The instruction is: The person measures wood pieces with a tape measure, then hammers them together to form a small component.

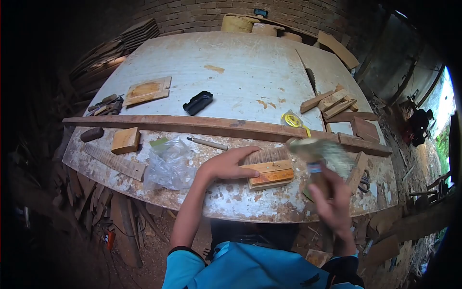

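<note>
My left hand (226,164) is gripping a small wooden block (272,176) near the front edge of the workbench, its thumb along the near side. The block shows pale and orange-brown layers. Directly behind it is a piece with a dark, streaked face (267,155), partly covered by my fingers. My right hand (333,200) is closed around the brown handle of a tool (308,150) raised just right of the block. This tool has a blue-and-white band and a wide, pale head smeared by motion, so its kind cannot be made out.
A long wooden beam (202,124) crosses the workbench (236,204). Left of my hands lie a plastic bag (168,166), a chisel-like tool (208,143) and a wood block (126,140). Beyond the beam are a black case (198,102), yellow tape measure (291,119) and wood offcuts (337,101).
</note>
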Demonstrator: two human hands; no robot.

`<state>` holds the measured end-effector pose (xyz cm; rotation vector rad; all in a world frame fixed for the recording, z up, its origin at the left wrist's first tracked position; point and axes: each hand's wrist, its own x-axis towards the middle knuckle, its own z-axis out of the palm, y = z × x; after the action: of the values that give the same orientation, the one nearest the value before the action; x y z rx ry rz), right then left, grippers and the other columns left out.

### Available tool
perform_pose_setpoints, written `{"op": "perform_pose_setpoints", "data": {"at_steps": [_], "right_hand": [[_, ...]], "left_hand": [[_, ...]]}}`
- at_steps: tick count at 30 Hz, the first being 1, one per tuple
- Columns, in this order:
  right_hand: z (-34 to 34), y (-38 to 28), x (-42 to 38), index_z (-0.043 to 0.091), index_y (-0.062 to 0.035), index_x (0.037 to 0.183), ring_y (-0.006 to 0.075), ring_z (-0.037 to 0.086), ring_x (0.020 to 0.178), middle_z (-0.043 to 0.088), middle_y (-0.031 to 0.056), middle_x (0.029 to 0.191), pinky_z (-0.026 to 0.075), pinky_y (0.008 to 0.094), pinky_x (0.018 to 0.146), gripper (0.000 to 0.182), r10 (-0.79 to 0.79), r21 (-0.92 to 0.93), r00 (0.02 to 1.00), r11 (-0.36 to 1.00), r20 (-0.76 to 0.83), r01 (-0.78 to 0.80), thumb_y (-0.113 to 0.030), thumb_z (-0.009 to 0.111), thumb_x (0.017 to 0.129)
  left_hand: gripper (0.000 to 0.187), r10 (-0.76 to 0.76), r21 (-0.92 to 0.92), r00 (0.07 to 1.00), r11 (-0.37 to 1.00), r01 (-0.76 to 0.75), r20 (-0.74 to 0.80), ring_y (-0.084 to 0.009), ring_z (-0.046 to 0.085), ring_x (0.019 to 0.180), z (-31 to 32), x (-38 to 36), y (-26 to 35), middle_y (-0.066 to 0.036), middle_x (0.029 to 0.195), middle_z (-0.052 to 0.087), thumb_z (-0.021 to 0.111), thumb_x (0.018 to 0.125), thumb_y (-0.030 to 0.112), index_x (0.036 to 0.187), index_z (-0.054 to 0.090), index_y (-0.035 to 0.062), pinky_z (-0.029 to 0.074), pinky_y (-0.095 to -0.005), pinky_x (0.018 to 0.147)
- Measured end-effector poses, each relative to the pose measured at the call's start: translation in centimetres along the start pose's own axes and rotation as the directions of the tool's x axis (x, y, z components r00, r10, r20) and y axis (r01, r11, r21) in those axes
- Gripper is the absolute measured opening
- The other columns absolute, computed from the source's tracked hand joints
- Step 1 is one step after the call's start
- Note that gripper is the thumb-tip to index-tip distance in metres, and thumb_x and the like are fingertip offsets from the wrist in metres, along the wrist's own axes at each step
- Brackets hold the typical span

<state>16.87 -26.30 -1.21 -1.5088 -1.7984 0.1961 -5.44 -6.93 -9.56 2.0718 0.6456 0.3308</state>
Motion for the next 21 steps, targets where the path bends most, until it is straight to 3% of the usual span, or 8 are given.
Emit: {"op": "perform_pose_setpoints", "data": {"at_steps": [2, 4, 6, 8, 11, 16, 19, 21], "right_hand": [[-1.3, -1.2, 0.0, 0.043, 0.0003, 0.125, 0.0222, 0.061, 0.093, 0.059, 0.018, 0.104, 0.049, 0.0322, 0.079, 0.05, -0.024, 0.052, 0.963, 0.998, -0.268, 0.04, -0.004, 0.064, 0.079], [-1.7, -1.5, 0.5, 0.038, 0.0015, 0.127, 0.0178, 0.059, 0.075, 0.057, 0.0167, 0.095, 0.05, 0.0288, 0.064, 0.051, -0.164, 0.04, 0.825, 0.975, -0.541, 0.22, -0.007, 0.06, 0.083], [-1.7, -2.5, 1.3, 0.041, 0.0036, 0.118, 0.0156, 0.058, 0.068, 0.058, 0.0146, 0.087, 0.049, 0.0274, 0.06, 0.038, -0.082, 0.23, 0.781, 0.932, -0.619, 0.281, -0.008, 0.057, 0.084], [-2.3, -3.9, 1.5, 0.049, 0.0057, 0.099, 0.0149, 0.059, 0.069, 0.058, 0.0123, 0.079, 0.049, 0.0272, 0.061, 0.019, 0.056, 0.462, 0.865, 0.862, -0.499, 0.211, -0.006, 0.055, 0.084], [0.2, -2.4, 1.3, 0.046, 0.0062, 0.105, 0.0125, 0.054, 0.059, 0.056, 0.0098, 0.073, 0.046, 0.0254, 0.055, 0.024, 0.072, 0.469, 0.872, 0.863, -0.483, 0.188, -0.007, 0.052, 0.085], [0.1, -1.8, 3.6, 0.046, 0.0036, 0.113, 0.0097, 0.053, 0.06, 0.054, 0.0046, 0.071, 0.044, 0.0241, 0.053, 0.029, 0.236, 0.483, 0.961, 0.864, -0.141, -0.141, -0.009, 0.053, 0.087], [-0.2, -2.8, 4.8, 0.048, 0.0022, 0.111, 0.0101, 0.053, 0.057, 0.055, 0.0061, 0.072, 0.044, 0.0242, 0.052, 0.027, 0.363, 0.374, 0.916, 0.837, 0.169, -0.401, -0.012, 0.054, 0.088], [0.8, -1.0, 4.5, 0.05, 0.0012, 0.11, 0.0106, 0.053, 0.054, 0.055, 0.0068, 0.072, 0.044, 0.0249, 0.051, 0.027, 0.382, 0.279, 0.82, 0.807, 0.428, -0.521, -0.015, 0.054, 0.089]], "left_hand": [[0.084, -0.033, 0.001, 0.999, 0.999, 0.033, 0.025, -0.0316, 0.044, 0.123, -0.2, -0.1, 0.0, -0.023, 0.133, 0.044, 0.071, 0.074, 0.044, 0.136, 0.035, -0.0003, 0.036, -0.0361, 0.102], [0.084, -0.042, -0.005, 0.998, 0.999, 0.042, 0.036, -0.0313, 0.044, 0.123, -0.1, 0.0, 0.3, -0.023, 0.133, 0.044, 0.071, 0.074, 0.043, 0.136, 0.035, -0.0002, 0.036, -0.0358, 0.102], [0.083, -0.036, -0.007, 0.999, 0.999, 0.036, 0.027, -0.0326, 0.046, 0.122, -0.2, -0.2, 0.8, -0.024, 0.132, 0.045, 0.07, 0.074, 0.043, 0.135, 0.036, -0.0002, 0.036, -0.0352, 0.102], [0.082, -0.051, -0.007, 0.998, 0.999, 0.051, 0.027, -0.0322, 0.046, 0.121, -0.2, -0.3, 1.3, -0.023, 0.132, 0.045, 0.07, 0.074, 0.043, 0.135, 0.036, -0.0002, 0.036, -0.0348, 0.102], [0.082, -0.063, -0.025, 0.998, 0.998, 0.063, 0.03, -0.0306, 0.045, 0.122, 0.0, -0.1, 0.5, -0.021, 0.133, 0.044, 0.071, 0.074, 0.043, 0.137, 0.036, 0.0027, 0.036, -0.0358, 0.102], [0.082, -0.064, -0.049, 0.996, 0.997, 0.067, 0.06, -0.0298, 0.043, 0.123, -0.2, 0.0, 0.9, -0.021, 0.134, 0.044, 0.072, 0.075, 0.042, 0.137, 0.035, 0.0031, 0.035, -0.0361, 0.102], [0.082, -0.047, -0.063, 0.997, 0.997, 0.05, 0.054, -0.0297, 0.043, 0.124, -0.1, 0.0, 0.5, -0.02, 0.135, 0.043, 0.072, 0.075, 0.041, 0.137, 0.035, 0.0024, 0.035, -0.036, 0.103], [0.082, -0.042, -0.114, 0.996, 0.992, 0.051, 0.077, -0.0297, 0.042, 0.125, -0.3, -0.1, 0.8, -0.02, 0.135, 0.043, 0.072, 0.075, 0.041, 0.137, 0.035, 0.0021, 0.035, -0.036, 0.103]]}}
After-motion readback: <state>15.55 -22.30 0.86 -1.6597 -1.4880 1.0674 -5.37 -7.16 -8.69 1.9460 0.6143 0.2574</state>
